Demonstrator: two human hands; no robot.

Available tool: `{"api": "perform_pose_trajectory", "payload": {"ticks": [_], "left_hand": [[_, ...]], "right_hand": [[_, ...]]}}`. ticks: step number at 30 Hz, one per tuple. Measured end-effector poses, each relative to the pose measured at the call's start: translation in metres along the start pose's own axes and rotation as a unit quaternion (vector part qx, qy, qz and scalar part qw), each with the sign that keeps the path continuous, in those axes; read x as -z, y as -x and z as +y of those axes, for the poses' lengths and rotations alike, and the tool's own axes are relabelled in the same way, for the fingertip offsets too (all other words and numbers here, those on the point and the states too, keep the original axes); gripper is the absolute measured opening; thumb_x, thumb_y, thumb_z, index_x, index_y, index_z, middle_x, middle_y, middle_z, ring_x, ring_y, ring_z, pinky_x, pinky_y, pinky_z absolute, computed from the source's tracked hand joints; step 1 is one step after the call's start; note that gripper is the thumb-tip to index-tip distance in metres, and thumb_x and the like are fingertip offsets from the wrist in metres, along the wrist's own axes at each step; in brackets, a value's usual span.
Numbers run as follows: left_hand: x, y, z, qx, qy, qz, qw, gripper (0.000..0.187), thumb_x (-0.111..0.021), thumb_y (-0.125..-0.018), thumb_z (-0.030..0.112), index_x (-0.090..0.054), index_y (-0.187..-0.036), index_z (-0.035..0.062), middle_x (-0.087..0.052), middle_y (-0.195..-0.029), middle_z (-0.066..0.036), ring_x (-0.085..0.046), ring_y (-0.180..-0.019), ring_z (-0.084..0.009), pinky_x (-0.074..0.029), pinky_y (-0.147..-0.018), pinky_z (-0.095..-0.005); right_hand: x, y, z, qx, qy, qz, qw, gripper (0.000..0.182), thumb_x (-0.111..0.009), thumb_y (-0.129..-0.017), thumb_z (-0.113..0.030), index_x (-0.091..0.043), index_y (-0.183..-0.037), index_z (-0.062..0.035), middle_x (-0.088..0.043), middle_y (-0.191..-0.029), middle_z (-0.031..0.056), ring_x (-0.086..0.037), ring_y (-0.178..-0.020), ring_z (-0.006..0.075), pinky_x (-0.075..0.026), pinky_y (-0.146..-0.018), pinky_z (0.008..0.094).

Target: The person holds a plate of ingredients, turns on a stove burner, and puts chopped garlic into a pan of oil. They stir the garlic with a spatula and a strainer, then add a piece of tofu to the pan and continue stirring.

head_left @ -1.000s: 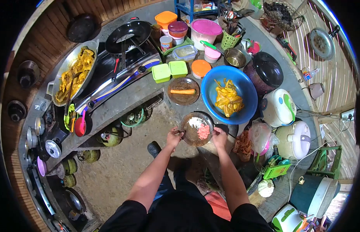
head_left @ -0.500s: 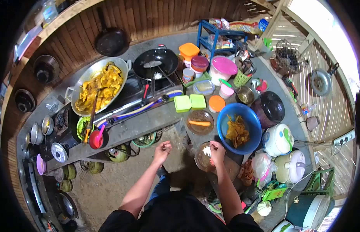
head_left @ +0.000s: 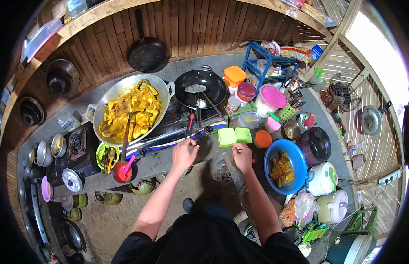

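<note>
My left hand (head_left: pixel 184 155) is over the counter edge in front of the stove, below a red-handled utensil (head_left: pixel 190 125). Its fingers are loosely bent with the thumb apart, and nothing shows in it. My right hand (head_left: pixel 242 157) has its fingers closed, just below two lime-green containers (head_left: pixel 233 137). What it may hold is hidden. Bits of orange, apparently the carrot's ends, show on either side of this hand. Up ahead, a black wok (head_left: pixel 189 88) on the stove holds a ladle (head_left: pixel 195 88) and a small white heap (head_left: pixel 201 104).
A large pan (head_left: pixel 97 125) of yellow-coated meat stands at the left, with a red cup (head_left: pixel 122 172) below it. To my right are a blue basin (head_left: pixel 304 165) with yellowish meat, an orange lid (head_left: pixel 263 139), a pink-lidded tub (head_left: pixel 273 97) and rice cookers (head_left: pixel 322 179).
The view has shifted, so the counter sits lower and further right. My right hand has moved forward from the small plate to near the carrot. My left hand has moved up toward the stove.
</note>
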State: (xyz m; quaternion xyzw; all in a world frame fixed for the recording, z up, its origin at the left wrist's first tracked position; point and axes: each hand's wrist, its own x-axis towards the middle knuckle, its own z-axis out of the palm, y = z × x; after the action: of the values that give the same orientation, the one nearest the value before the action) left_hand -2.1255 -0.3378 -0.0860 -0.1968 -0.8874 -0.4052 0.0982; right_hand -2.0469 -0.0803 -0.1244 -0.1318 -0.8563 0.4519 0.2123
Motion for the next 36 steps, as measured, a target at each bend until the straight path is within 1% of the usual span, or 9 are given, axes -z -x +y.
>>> {"api": "perform_pose_trajectory", "payload": {"ticks": [2, 4, 8, 16, 20, 24, 27, 32, 36], "left_hand": [[-0.002, -0.018, 0.004, -0.008, -0.040, -0.006, 0.999, 0.023, -0.075, -0.079, 0.025, -0.060, -0.090, 0.0105, -0.067, -0.087, -0.008, -0.062, -0.082, -0.0316, -0.047, -0.075, -0.0430], [-0.003, -0.035, 0.013, -0.011, -0.140, -0.036, 0.989, 0.028, -0.076, -0.078, 0.029, -0.060, -0.094, 0.0127, -0.067, -0.093, -0.008, -0.061, -0.091, -0.0316, -0.045, -0.080, -0.0435], [-0.035, -0.068, -0.003, -0.049, -0.129, -0.055, 0.989, 0.038, -0.077, -0.077, 0.035, -0.057, -0.101, 0.0120, -0.061, -0.097, -0.010, -0.058, -0.093, -0.0294, -0.044, -0.082, -0.0419], [-0.072, -0.124, -0.005, -0.004, -0.277, -0.094, 0.956, 0.056, -0.081, -0.070, 0.040, -0.051, -0.108, 0.0103, -0.054, -0.108, -0.010, -0.053, -0.104, -0.0275, -0.043, -0.085, -0.0424], [-0.083, -0.133, -0.005, 0.017, -0.289, -0.083, 0.953, 0.053, -0.084, -0.066, 0.028, -0.052, -0.104, 0.0112, -0.053, -0.105, -0.009, -0.054, -0.102, -0.0291, -0.044, -0.085, -0.0432], [-0.088, -0.139, -0.014, 0.010, -0.283, -0.061, 0.957, 0.048, -0.075, -0.065, 0.011, -0.050, -0.105, 0.0100, -0.053, -0.103, -0.011, -0.056, -0.099, -0.0314, -0.045, -0.082, -0.0452], [-0.086, -0.143, -0.015, 0.007, -0.271, -0.049, 0.961, 0.051, -0.074, -0.065, 0.009, -0.047, -0.109, 0.0108, -0.052, -0.104, -0.014, -0.060, -0.094, -0.0344, -0.047, -0.079, -0.0472], [-0.070, -0.154, -0.014, 0.137, -0.170, -0.095, 0.971, 0.063, -0.067, -0.072, 0.006, -0.038, -0.127, 0.0145, -0.051, -0.113, -0.019, -0.063, -0.098, -0.0448, -0.052, -0.083, -0.0552], [-0.064, -0.162, -0.030, 0.160, -0.154, -0.104, 0.969, 0.062, -0.059, -0.084, 0.013, -0.032, -0.139, 0.0091, -0.058, -0.119, -0.027, -0.065, -0.096, -0.0451, -0.054, -0.084, -0.0531]], "right_hand": [[-0.007, -0.020, -0.002, -0.004, 0.000, -0.010, 1.000, 0.016, -0.067, -0.083, -0.006, -0.070, -0.098, -0.0037, -0.070, -0.096, 0.0153, -0.068, -0.090, 0.0278, -0.052, -0.077, 0.0369], [-0.014, -0.040, -0.003, 0.064, 0.068, -0.001, 0.996, 0.016, -0.068, -0.084, -0.005, -0.071, -0.100, -0.0033, -0.069, -0.094, 0.0142, -0.068, -0.085, 0.0249, -0.054, -0.072, 0.0316], [-0.027, -0.083, -0.003, 0.112, 0.060, -0.009, 0.992, 0.020, -0.068, -0.082, -0.005, -0.069, -0.102, -0.0034, -0.066, -0.098, 0.0167, -0.066, -0.089, 0.0320, -0.054, -0.072, 0.0353], [-0.050, -0.155, 0.004, 0.080, 0.069, -0.066, 0.992, 0.036, -0.070, -0.078, -0.009, -0.064, -0.114, -0.0066, -0.061, -0.111, 0.0190, -0.059, -0.104, 0.0390, -0.048, -0.091, 0.0447], [-0.064, -0.173, 0.004, 0.078, 0.079, -0.113, 0.987, 0.044, -0.069, -0.080, -0.011, -0.060, -0.122, -0.0051, -0.060, -0.114, 0.0218, -0.059, -0.105, 0.0411, -0.049, -0.091, 0.0462], [-0.086, -0.185, 0.020, 0.112, 0.104, -0.100, 0.983, 0.046, -0.071, -0.077, -0.010, -0.062, -0.122, -0.0033, -0.062, -0.107, 0.0218, -0.060, -0.101, 0.0407, -0.049, -0.089, 0.0466], [-0.088, -0.191, 0.018, 0.107, 0.108, -0.104, 0.983, 0.046, -0.068, -0.077, -0.007, -0.062, -0.122, -0.0026, -0.062, -0.106, 0.0227, -0.060, -0.101, 0.0411, -0.049, -0.089, 0.0474], [-0.094, -0.200, 0.013, 0.092, 0.145, -0.118, 0.978, 0.045, -0.061, -0.079, -0.005, -0.062, -0.123, -0.0020, -0.062, -0.106, 0.0248, -0.061, -0.099, 0.0416, -0.050, -0.088, 0.0482], [-0.081, -0.206, -0.005, 0.056, 0.190, -0.166, 0.966, 0.047, -0.061, -0.083, -0.007, -0.056, -0.129, 0.0005, -0.061, -0.112, 0.0266, -0.063, -0.103, 0.0402, -0.052, -0.088, 0.0468]]}}
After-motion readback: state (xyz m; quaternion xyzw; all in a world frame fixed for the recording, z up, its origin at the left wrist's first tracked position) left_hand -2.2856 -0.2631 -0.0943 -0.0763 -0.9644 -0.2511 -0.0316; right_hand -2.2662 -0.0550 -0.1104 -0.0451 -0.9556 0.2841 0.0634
